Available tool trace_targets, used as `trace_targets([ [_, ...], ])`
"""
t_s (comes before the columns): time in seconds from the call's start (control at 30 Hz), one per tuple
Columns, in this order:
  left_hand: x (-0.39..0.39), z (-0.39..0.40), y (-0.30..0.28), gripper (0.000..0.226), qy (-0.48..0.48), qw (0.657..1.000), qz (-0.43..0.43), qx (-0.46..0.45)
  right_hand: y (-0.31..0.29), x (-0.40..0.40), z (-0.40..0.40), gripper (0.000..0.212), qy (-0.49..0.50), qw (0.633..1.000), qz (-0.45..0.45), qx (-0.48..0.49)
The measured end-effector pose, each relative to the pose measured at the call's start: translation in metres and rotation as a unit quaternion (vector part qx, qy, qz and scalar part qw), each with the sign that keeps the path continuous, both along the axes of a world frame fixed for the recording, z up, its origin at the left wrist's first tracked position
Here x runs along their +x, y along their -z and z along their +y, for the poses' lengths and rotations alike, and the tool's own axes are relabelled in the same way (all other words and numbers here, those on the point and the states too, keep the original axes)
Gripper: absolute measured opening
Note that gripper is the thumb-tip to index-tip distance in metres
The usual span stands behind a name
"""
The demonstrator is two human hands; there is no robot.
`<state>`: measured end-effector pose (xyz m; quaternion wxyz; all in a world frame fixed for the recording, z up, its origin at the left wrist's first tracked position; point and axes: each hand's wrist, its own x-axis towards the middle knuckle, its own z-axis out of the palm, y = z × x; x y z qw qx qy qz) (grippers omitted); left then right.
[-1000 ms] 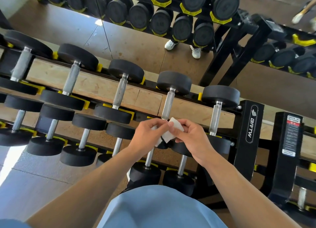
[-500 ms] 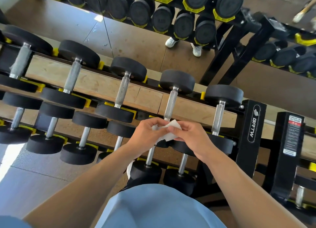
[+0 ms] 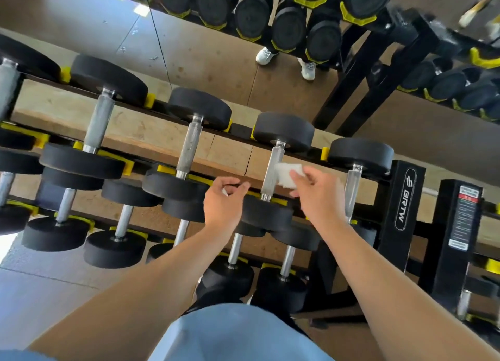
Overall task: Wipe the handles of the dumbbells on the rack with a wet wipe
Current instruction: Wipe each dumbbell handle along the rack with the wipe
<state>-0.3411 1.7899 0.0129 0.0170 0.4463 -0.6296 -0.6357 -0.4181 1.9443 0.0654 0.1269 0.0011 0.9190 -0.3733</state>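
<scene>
A black rack (image 3: 405,198) holds rows of black dumbbells with steel handles. My right hand (image 3: 316,195) pinches a white wet wipe (image 3: 286,172) just right of the steel handle (image 3: 272,171) of the second dumbbell from the right on the top row; the wipe's left edge meets that handle. My left hand (image 3: 221,203) hovers left of that handle with curled fingers, and a small white scrap shows at its fingertips. Further right is another steel handle (image 3: 353,190). Other handles, such as (image 3: 189,144), lie to the left.
A lower row of smaller dumbbells (image 3: 116,241) sits nearer to me. A mirror behind the rack reflects more dumbbells (image 3: 289,28) and white shoes (image 3: 265,55). A black upright with a warning label (image 3: 462,217) stands at the right. My blue shirt (image 3: 238,333) fills the bottom.
My hands have separated. The right hand carried the wipe up and to the right to the dumbbell handle, while the left hand let go of it and stayed lower left.
</scene>
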Motion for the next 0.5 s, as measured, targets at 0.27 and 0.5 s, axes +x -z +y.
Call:
trace_targets([
  [0.27,-0.062,0.024,0.028,0.015,-0.038,0.99,-0.1,-0.097,0.054,-0.098,-0.03,0.044,-0.455,0.813,0.247,0.265],
  [0.5,-0.063,0.028,0.034,0.026,-0.064,0.982,-0.112,-0.139,0.055,-0.093,-0.027,0.026,-0.494,0.769,0.21,0.347],
])
